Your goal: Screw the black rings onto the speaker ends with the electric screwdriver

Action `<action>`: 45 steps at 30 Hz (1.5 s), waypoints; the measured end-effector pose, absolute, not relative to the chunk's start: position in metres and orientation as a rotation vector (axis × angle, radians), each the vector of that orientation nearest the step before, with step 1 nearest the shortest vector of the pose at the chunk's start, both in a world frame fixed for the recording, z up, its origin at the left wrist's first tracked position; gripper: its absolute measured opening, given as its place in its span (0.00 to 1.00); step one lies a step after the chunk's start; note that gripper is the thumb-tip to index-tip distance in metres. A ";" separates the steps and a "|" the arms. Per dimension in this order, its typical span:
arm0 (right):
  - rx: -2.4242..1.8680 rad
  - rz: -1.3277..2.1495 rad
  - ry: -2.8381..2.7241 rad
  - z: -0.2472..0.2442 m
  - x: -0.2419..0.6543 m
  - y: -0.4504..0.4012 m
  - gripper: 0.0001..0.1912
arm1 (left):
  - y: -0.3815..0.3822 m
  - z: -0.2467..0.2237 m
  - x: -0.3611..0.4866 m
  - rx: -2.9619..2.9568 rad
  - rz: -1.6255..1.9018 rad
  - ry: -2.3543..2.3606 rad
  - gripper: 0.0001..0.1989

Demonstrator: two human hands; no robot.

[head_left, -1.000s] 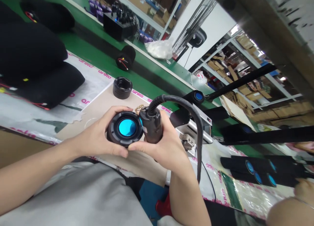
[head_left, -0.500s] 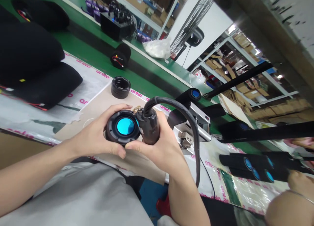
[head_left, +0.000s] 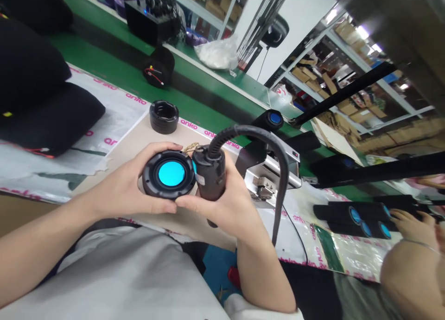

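My left hand (head_left: 134,183) is wrapped round the left side of a round black ring part (head_left: 169,175) with a shiny blue centre, which faces up. My right hand (head_left: 224,195) grips a dark cylindrical tool (head_left: 209,171), with a thick black cable (head_left: 284,171) arching from its top to the right. The tool stands against the right edge of the ring part, and my right thumb reaches toward my left thumb below it. Beyond my hands, an open black ring (head_left: 164,117) rests on the beige board (head_left: 130,141).
Large black padded pieces (head_left: 45,111) lie at the left. A metal fixture (head_left: 264,181) stands right of my hands. Farther right are black tubes with blue ends (head_left: 354,215) and another person's hand (head_left: 415,227). A black cylinder (head_left: 159,67) sits on the green belt (head_left: 114,55).
The view has shifted slightly. Both hands keep their hold, and the tool looks more upright beside the ring part. The other person's hand has moved up to the black tubes.
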State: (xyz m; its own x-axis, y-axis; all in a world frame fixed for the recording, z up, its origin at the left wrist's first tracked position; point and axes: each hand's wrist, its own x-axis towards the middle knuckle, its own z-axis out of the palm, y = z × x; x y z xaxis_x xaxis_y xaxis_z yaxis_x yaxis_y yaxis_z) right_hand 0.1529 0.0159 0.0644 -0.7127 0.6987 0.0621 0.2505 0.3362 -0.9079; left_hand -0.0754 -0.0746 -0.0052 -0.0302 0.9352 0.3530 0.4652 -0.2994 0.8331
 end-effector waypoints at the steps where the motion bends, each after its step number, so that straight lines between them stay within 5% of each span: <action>1: -0.816 1.331 -2.177 0.064 0.153 0.018 0.38 | -0.074 -0.007 -0.079 1.809 1.280 1.441 0.46; 20: -0.711 1.281 -2.332 0.086 0.144 0.031 0.32 | -0.072 -0.009 -0.082 1.702 1.299 1.280 0.58; 28: -0.735 1.295 -2.269 0.076 0.151 0.022 0.37 | -0.078 0.003 -0.073 1.661 1.302 1.459 0.50; 41: -0.733 1.346 -2.327 0.084 0.149 0.031 0.30 | -0.078 -0.005 -0.075 1.721 1.319 1.403 0.54; 45: -0.750 1.355 -2.323 0.084 0.148 0.033 0.33 | -0.078 -0.003 -0.073 1.687 1.348 1.331 0.47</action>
State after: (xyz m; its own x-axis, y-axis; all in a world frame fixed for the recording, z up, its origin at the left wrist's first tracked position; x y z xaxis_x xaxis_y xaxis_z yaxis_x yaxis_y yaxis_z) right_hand 0.1483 0.0330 0.0839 -0.7995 0.5998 0.0325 0.2671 0.4034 -0.8752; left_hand -0.0734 -0.0778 -0.0032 -0.0162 0.9382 0.3457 0.3341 -0.3208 0.8863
